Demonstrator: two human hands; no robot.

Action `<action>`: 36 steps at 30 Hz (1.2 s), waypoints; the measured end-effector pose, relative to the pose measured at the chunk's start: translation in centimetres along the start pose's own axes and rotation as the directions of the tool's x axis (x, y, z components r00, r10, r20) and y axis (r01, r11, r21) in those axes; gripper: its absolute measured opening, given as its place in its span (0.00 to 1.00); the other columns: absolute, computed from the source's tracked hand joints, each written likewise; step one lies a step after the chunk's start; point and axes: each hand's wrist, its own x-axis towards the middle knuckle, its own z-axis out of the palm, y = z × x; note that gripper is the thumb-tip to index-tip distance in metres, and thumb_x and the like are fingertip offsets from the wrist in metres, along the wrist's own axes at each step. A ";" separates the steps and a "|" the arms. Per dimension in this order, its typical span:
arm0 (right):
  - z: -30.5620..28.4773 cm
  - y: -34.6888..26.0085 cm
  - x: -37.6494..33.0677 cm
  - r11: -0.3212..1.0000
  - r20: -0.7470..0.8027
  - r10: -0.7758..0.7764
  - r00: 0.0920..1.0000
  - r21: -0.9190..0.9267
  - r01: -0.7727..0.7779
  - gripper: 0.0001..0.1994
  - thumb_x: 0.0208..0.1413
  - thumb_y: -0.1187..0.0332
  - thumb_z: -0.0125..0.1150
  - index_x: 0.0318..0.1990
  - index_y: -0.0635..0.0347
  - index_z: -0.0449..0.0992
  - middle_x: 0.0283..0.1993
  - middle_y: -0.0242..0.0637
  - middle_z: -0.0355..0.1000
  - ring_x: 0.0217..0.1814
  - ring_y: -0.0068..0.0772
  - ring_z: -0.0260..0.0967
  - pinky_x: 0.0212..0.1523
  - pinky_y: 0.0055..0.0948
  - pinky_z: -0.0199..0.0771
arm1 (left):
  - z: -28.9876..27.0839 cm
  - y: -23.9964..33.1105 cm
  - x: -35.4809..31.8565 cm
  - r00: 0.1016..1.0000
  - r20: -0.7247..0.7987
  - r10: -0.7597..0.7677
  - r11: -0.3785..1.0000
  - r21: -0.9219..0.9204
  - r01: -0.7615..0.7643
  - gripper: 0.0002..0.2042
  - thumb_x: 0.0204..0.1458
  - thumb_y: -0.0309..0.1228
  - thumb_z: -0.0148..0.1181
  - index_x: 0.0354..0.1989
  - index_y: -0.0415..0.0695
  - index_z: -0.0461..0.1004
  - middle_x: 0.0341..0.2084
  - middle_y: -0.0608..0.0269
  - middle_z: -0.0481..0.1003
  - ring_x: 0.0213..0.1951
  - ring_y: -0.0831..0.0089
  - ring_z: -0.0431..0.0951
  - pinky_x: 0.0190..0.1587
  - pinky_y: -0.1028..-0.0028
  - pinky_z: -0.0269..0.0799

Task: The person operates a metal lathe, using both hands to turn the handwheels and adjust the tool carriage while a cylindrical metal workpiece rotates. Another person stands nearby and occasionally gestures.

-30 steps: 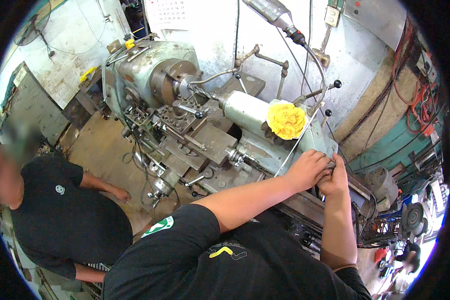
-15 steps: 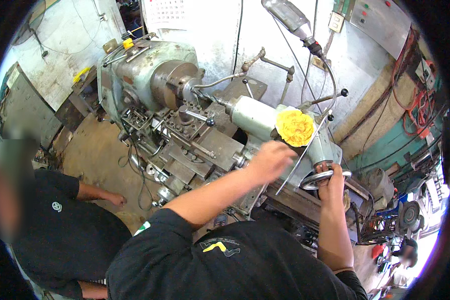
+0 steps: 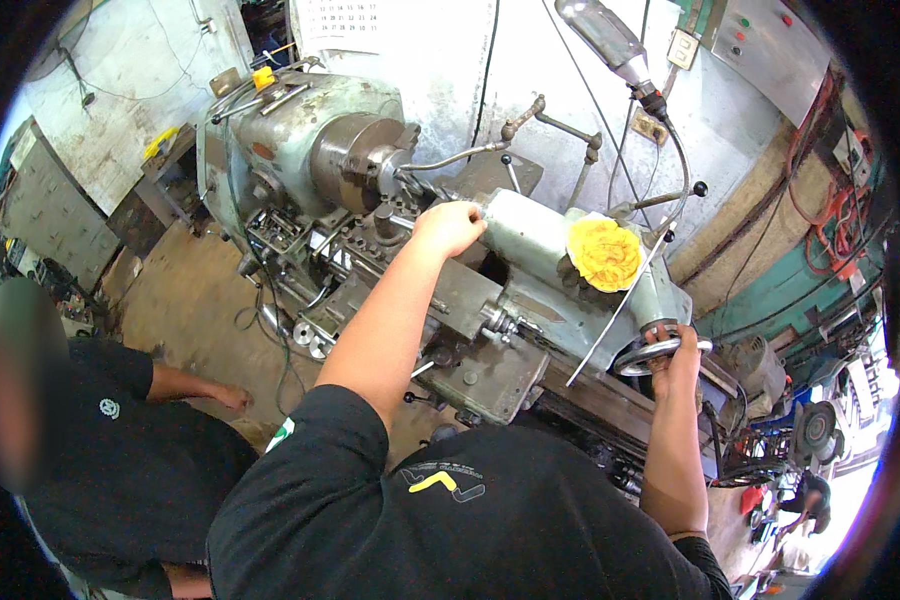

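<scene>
My left hand [image 3: 450,228] is closed, its fingers curled beside the front end of the lathe's pale green tailstock [image 3: 528,232]. What those fingers hold, if anything, is hidden. Just beyond them a twist drill bit [image 3: 425,187] points from the tailstock to a metal workpiece [image 3: 394,172] gripped in the lathe chuck [image 3: 348,168]. At the tailstock's rear, my right hand [image 3: 678,358] wraps round the shiny rim of the handwheel [image 3: 634,362]. A bunched yellow cloth [image 3: 607,252] lies on top of the tailstock, between my two hands.
Another person in a black shirt [image 3: 120,450] stands at my left, one hand [image 3: 234,398] lowered. A thin pale rod [image 3: 605,335] slants across the tailstock. Behind it hangs a lamp [image 3: 605,45] on a bent arm. A jointed coolant pipe [image 3: 460,157] reaches toward the chuck.
My left hand has moved left and away from me, from beside the yellow cloth to the tailstock's front end. My right hand stays on the handwheel. The view has shifted slightly.
</scene>
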 end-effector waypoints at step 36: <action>0.0 6.0 0.8 0.870 0.093 -0.399 0.912 -0.274 0.409 0.22 0.61 0.75 0.59 0.59 0.68 0.58 0.48 0.51 0.72 0.43 0.37 0.79 0.42 0.32 0.82 | 0.3 -0.6 -0.4 0.991 -0.137 -0.002 0.987 -0.160 -0.020 0.18 0.58 0.47 0.58 0.49 0.51 0.82 0.46 0.55 0.83 0.51 0.55 0.81 0.54 0.58 0.74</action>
